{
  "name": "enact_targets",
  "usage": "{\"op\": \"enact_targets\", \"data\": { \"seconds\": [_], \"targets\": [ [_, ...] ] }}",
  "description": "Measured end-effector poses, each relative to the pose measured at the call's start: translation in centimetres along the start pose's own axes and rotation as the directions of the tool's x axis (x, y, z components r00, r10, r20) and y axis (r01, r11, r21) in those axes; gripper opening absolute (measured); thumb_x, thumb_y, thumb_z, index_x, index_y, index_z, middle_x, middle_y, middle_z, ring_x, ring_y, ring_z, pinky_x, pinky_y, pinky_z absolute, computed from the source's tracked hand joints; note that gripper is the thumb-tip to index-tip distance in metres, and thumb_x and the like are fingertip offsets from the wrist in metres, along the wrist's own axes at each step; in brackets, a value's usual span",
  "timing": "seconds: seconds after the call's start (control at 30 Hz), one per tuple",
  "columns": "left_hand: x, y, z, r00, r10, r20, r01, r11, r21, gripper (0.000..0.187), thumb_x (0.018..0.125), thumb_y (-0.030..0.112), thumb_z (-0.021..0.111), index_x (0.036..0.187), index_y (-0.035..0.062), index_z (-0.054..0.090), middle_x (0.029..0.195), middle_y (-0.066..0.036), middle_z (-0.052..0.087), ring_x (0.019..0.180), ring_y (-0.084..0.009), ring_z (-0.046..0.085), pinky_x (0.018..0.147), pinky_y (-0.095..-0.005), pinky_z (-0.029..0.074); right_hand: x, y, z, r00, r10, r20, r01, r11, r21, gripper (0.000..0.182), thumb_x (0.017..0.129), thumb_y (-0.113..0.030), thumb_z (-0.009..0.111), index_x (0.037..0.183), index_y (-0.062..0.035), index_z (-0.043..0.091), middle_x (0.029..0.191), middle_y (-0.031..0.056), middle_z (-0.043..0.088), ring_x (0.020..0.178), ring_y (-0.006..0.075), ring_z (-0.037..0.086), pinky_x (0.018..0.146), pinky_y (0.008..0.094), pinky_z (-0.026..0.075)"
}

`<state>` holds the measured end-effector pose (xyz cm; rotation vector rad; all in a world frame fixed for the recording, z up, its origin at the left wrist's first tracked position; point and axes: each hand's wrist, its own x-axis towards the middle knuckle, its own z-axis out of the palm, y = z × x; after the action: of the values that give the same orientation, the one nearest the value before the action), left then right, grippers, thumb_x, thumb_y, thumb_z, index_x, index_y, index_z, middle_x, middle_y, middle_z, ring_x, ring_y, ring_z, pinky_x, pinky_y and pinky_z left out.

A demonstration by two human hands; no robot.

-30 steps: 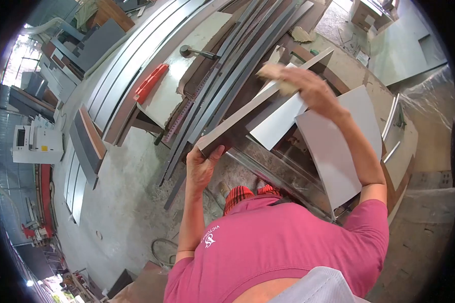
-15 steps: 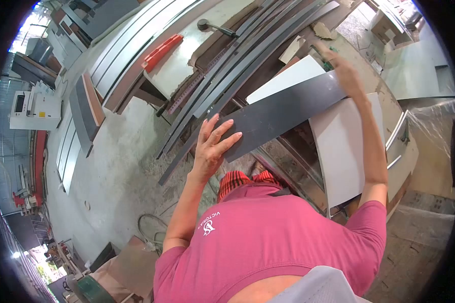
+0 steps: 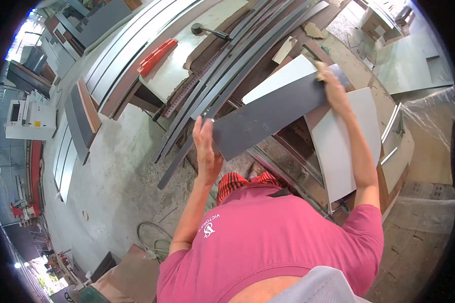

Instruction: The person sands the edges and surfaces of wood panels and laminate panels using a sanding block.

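Observation:
A long dark grey board (image 3: 270, 116) lies tilted across the bench in front of me. My left hand (image 3: 207, 154) is at its near left end, fingers pointing up along the end edge and holding it. Over the far right part of the board is my right hand (image 3: 336, 93), its fingers closed on a small tan piece (image 3: 320, 71). That piece is blurred, and its kind cannot be made out. Under and beside the board lie a white panel (image 3: 283, 78) and a pale grey panel (image 3: 341, 151).
Long dark metal strips (image 3: 227, 76) run along the bench at left. A red tool-like piece (image 3: 156, 57) and a black-handled tool (image 3: 211, 32) lie beyond them. A white machine (image 3: 31, 117) stands far left. A cable (image 3: 154, 235) lies on the floor.
My right hand has moved left and inward along the board from its far end. My left hand's fingers have shifted from the board's top face to its end edge.

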<state>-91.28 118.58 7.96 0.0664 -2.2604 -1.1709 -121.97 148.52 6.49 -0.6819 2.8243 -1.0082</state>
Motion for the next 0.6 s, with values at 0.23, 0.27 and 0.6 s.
{"op": "enact_targets", "data": {
  "seconds": [0.23,0.27,0.6],
  "targets": [
    [-1.2,0.4,0.9,0.704,-0.609,0.365,0.528,0.105,-0.843,0.038,0.090,0.024,0.049,0.121,0.0030,0.046,0.112,-0.011,0.057,0.102,-0.0261,0.056,0.089,-0.0450,0.046,1.5,8.9,-1.2,0.973,0.092,-0.211,-0.165,0.919,-0.359,0.039,0.088,-0.014,0.037,0.127,-0.0091,0.042,0.129,0.0156,0.044,0.119,0.0297,0.043,0.100,0.0393,0.033],
    [-1.0,0.3,0.6,0.707,-0.605,0.367,0.526,0.103,-0.844,0.038,0.090,0.024,0.049,0.121,0.0030,0.046,0.112,-0.011,0.057,0.102,-0.0261,0.056,0.089,-0.0450,0.046,1.6,7.4,-0.5,0.977,0.062,-0.202,-0.135,0.918,-0.372,0.040,0.088,-0.016,0.039,0.127,-0.0095,0.041,0.131,0.0155,0.042,0.119,0.0312,0.042,0.099,0.0403,0.033],
    [1.0,0.5,1.0,0.685,-0.625,0.374,0.578,0.154,-0.801,0.042,0.082,0.022,0.065,0.117,0.0046,0.049,0.111,-0.004,0.055,0.097,-0.0141,0.055,0.082,-0.0283,0.046,-6.5,-23.1,5.6,0.713,-0.635,0.299,0.630,0.766,0.124,0.033,0.088,-0.015,0.045,0.120,-0.0098,0.048,0.122,0.0116,0.051,0.117,0.0256,0.045,0.101,0.0375,0.032]
  ]
}}
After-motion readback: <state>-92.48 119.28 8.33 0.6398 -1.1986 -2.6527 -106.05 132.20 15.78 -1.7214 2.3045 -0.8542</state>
